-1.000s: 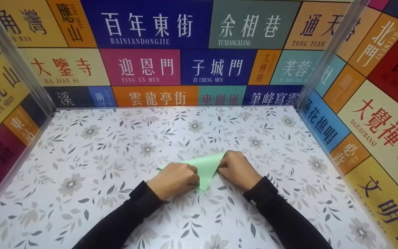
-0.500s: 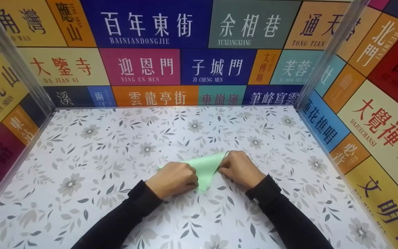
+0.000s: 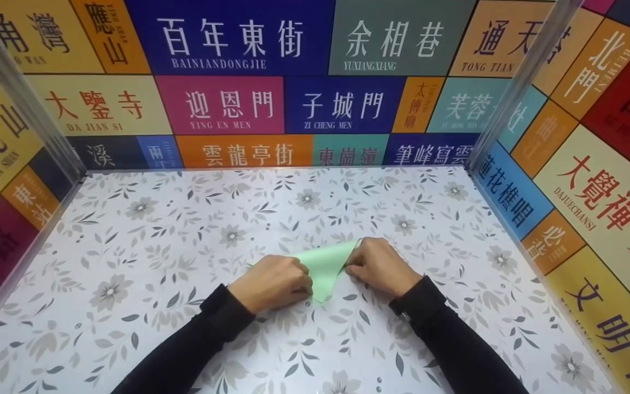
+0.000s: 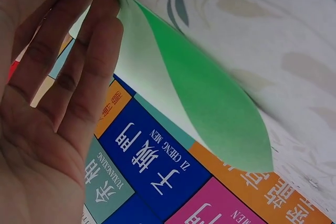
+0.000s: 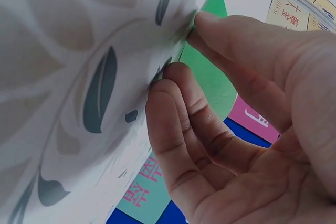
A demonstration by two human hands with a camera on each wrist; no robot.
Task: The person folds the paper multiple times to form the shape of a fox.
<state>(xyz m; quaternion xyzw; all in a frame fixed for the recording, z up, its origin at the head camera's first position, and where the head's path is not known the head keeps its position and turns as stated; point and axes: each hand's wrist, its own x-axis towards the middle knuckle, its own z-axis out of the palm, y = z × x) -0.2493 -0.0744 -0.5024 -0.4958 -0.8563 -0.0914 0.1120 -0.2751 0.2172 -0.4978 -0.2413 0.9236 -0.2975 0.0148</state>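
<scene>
A light green sheet of paper [image 3: 321, 269], folded over along its far side, lies at the middle of the table with one pointed corner facing me. My left hand [image 3: 272, 282] covers its left part, curled fingers at the paper near that corner. In the left wrist view, the left fingertips meet the narrow end of the green paper [image 4: 215, 98], whose free end curves up in a loop; the thumb is mostly hidden. The right hand [image 3: 383, 267] pinches the right corner between thumb and forefinger, and its other fingers rest on the tabletop in the right wrist view.
The table [image 3: 184, 219] has a white cover printed with grey flowers and leaves. Upright panels with coloured blocks of lettering, like the back panel [image 3: 227, 104], stand behind it and on both sides, with clear corner strips [image 3: 523, 82] between them.
The left hand has shifted very slightly to the left. The right hand and the green paper stay nearly the same.
</scene>
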